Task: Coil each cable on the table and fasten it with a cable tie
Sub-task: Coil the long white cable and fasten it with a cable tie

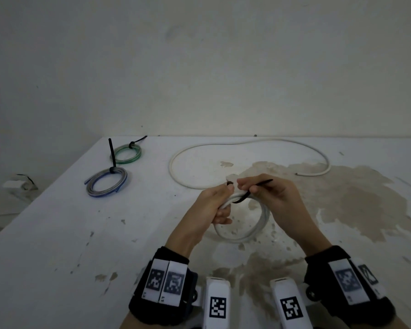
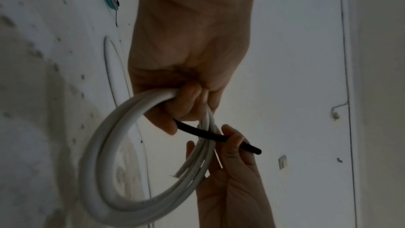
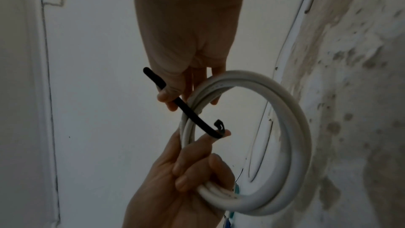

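A white cable coil (image 1: 259,224) (image 2: 105,153) (image 3: 291,127) is held above the table near the front middle. My left hand (image 1: 214,203) (image 2: 184,107) (image 3: 186,176) grips the coil's strands, and its forefinger props the head end of a black cable tie (image 1: 243,197) (image 2: 210,135) (image 3: 192,115). The tie crosses over the coil's strands. My right hand (image 1: 268,195) (image 3: 177,91) (image 2: 232,145) pinches the tie's tail between thumb and fingers. A second white cable (image 1: 223,148) lies loose and uncoiled on the table behind the hands.
Two tied coils lie at the table's far left: a green one (image 1: 128,153) and a blue-grey one (image 1: 107,184), each with a black tie sticking out. The white table (image 1: 57,233) has brown worn patches at the right. A wall rises behind the table.
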